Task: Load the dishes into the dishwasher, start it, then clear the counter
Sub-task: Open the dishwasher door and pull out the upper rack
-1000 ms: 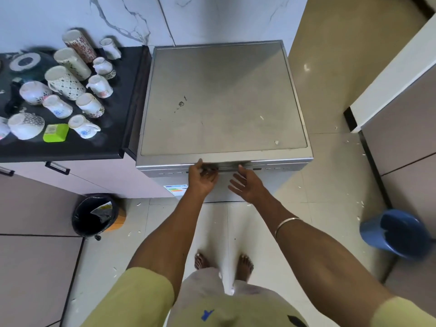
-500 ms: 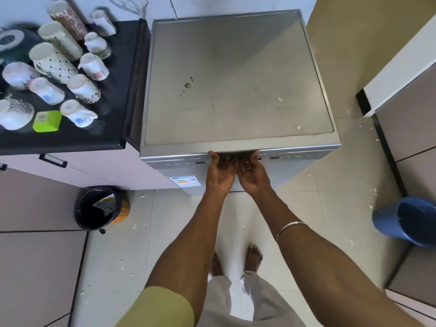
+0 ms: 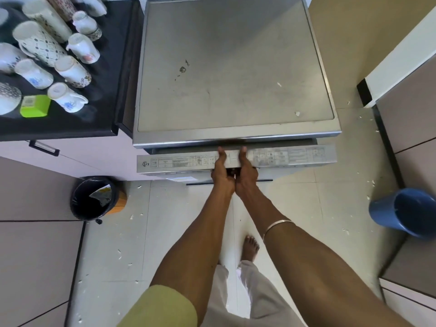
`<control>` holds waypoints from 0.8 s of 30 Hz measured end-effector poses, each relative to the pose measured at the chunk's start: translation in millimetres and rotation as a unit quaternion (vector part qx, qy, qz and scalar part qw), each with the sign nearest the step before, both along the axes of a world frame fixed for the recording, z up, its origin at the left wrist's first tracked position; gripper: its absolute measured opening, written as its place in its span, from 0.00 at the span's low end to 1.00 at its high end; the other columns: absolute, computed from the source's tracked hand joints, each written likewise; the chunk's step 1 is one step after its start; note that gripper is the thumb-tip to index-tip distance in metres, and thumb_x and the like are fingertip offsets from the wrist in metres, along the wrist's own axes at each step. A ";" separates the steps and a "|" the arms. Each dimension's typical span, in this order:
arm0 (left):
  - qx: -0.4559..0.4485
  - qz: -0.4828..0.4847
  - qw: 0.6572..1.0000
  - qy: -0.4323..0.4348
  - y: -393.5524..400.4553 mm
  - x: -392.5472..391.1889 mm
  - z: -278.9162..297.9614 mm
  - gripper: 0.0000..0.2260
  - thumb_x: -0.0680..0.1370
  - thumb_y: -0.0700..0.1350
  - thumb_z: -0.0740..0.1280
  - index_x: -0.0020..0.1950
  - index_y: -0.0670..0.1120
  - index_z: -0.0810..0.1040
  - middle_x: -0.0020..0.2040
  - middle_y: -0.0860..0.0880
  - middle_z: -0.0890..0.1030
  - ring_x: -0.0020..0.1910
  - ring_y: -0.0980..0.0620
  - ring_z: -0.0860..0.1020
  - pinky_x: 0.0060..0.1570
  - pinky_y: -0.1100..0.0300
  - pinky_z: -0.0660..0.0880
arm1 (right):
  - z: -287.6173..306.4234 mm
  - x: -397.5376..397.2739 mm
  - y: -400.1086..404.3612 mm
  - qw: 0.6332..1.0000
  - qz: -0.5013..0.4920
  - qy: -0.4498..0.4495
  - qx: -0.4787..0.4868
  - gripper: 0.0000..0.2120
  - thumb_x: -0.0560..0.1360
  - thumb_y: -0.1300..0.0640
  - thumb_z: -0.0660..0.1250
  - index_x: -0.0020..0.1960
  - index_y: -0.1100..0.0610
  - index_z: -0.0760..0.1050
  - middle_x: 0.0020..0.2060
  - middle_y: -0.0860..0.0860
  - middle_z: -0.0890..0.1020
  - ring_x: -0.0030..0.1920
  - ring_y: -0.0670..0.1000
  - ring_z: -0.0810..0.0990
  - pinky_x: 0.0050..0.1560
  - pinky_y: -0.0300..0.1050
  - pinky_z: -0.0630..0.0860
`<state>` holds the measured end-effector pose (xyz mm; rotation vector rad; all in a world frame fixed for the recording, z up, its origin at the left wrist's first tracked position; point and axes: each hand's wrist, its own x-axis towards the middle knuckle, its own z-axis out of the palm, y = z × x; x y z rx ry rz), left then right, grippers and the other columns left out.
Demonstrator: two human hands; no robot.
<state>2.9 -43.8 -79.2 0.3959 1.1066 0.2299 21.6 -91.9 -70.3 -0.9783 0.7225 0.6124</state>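
Both hands, left hand (image 3: 221, 172) & right hand (image 3: 245, 172), curl round dishwasher door (image 3: 236, 160) top edge, centre; door likely heavy, stiff, hinged—hold centre.

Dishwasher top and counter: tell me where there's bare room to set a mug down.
The dishwasher's steel top is bare but for specks. The black counter is crowded with mugs and a green box; only its front strip and right edge are free. Both hands hold the dishwasher door.
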 end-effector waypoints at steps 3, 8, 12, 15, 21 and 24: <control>0.010 -0.004 1.000 0.013 -11.3 -19.1 7.1 0.42 0.58 0.61 0.82 0.65 0.41 0.77 0.58 0.39 0.82 0.58 0.38 0.81 0.60 0.40 0.76 | 4.9 -16.6 -11.3 1.000 0.012 0.001 -0.019 0.34 0.69 0.49 0.78 0.67 0.66 0.72 0.57 0.59 0.82 0.54 0.57 0.84 0.51 0.52 0.82; 0.073 -0.057 0.990 0.108 -15.2 -23.9 36.3 0.18 0.77 0.50 0.72 0.58 0.39 0.75 0.43 0.51 0.77 0.45 0.58 0.78 0.53 0.65 0.79 | 12.9 -14.6 -14.8 0.991 0.103 0.020 -0.079 0.32 0.69 0.38 0.74 0.68 0.50 0.71 0.52 0.42 0.82 0.49 0.40 0.83 0.52 0.34 0.79; 0.094 -0.011 0.977 0.193 -12.8 -28.9 40.9 0.28 0.70 0.50 0.78 0.62 0.40 0.71 0.46 0.44 0.80 0.37 0.49 0.80 0.35 0.56 0.81 | 21.7 -15.3 -40.2 0.994 0.023 0.040 -0.102 0.34 0.65 0.43 0.79 0.63 0.57 0.71 0.51 0.55 0.82 0.48 0.53 0.83 0.49 0.50 0.82; 0.089 0.016 0.965 0.245 -22.6 -30.7 44.9 0.30 0.71 0.51 0.76 0.64 0.43 0.63 0.50 0.43 0.76 0.40 0.48 0.78 0.32 0.57 0.79 | 22.7 -15.1 -42.6 0.989 0.000 0.063 -0.131 0.49 0.57 0.44 0.83 0.67 0.55 0.59 0.55 0.56 0.78 0.48 0.56 0.83 0.46 0.53 0.83; 0.173 0.028 0.915 0.364 -49.3 -57.5 34.6 0.49 0.70 0.48 0.76 0.76 0.36 0.46 0.73 0.41 0.59 0.62 0.43 0.72 0.53 0.52 0.75 | 22.9 -33.5 -83.3 0.965 0.085 0.098 -0.230 0.23 0.72 0.45 0.70 0.64 0.50 0.70 0.66 0.59 0.69 0.69 0.61 0.69 0.65 0.54 0.72; 0.183 0.006 0.901 0.394 -66.5 -81.4 15.9 0.54 0.71 0.43 0.75 0.78 0.36 0.35 0.80 0.41 0.46 0.76 0.39 0.59 0.68 0.48 0.66 | 10.7 -51.8 -94.4 0.928 0.097 0.111 -0.341 0.56 0.69 0.48 0.76 0.78 0.66 0.41 0.76 0.58 0.58 0.70 0.55 0.69 0.60 0.46 0.71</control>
